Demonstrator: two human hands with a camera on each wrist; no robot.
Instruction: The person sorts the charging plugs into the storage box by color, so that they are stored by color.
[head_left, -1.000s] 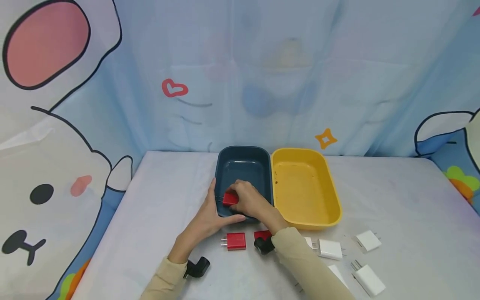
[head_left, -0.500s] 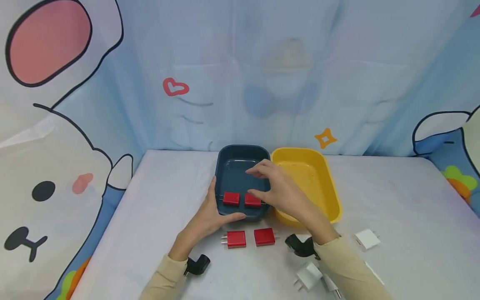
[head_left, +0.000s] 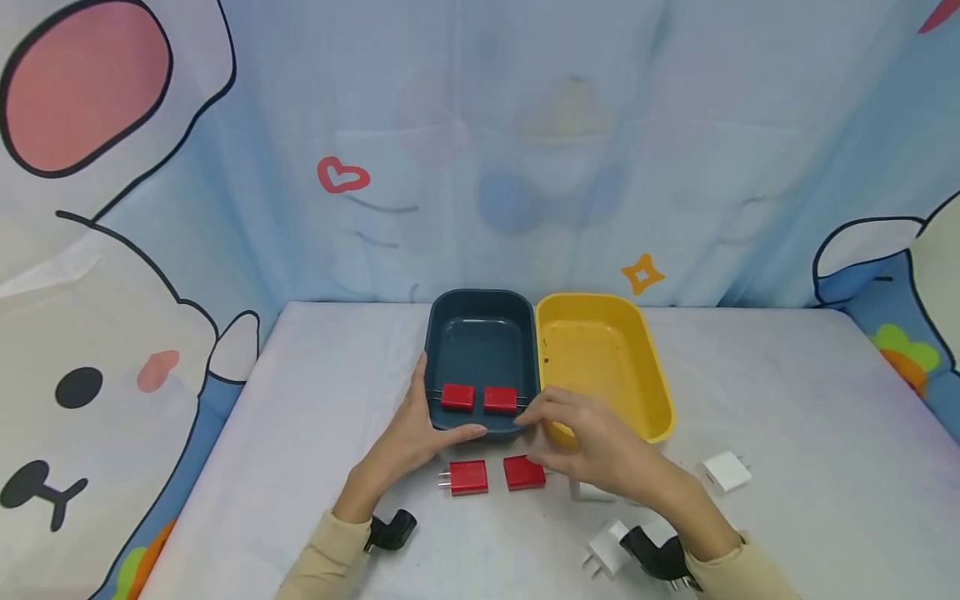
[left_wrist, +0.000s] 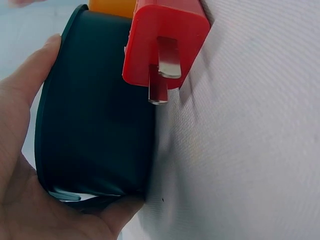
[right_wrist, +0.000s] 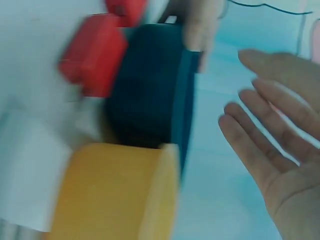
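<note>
My left hand [head_left: 401, 437] holds the near left corner of the dark blue tray [head_left: 483, 354]; in the left wrist view its thumb and fingers span the tray wall [left_wrist: 97, 110]. Inside lie two red plug chargers, a left one [head_left: 457, 397] and a right one [head_left: 500, 400], prongs pointing outward. Two more, a left red charger [head_left: 468, 477] and a right red charger [head_left: 523, 472], lie on the cloth in front. Over the near edges of both trays hovers my right hand [head_left: 592, 437], fingers loosely bent and holding nothing; the right wrist view is blurred.
A yellow tray [head_left: 600, 358] stands against the blue tray's right side. Several white chargers lie at the right front, among them one white charger [head_left: 726, 472] farther right and another [head_left: 606, 547] nearer. A printed curtain [head_left: 487, 167] hangs behind the table [head_left: 345, 358].
My right hand has let go of a red charger inside the blue tray, lifted away, and moved right and nearer, toward the chargers on the cloth. The left hand stays at the tray.
</note>
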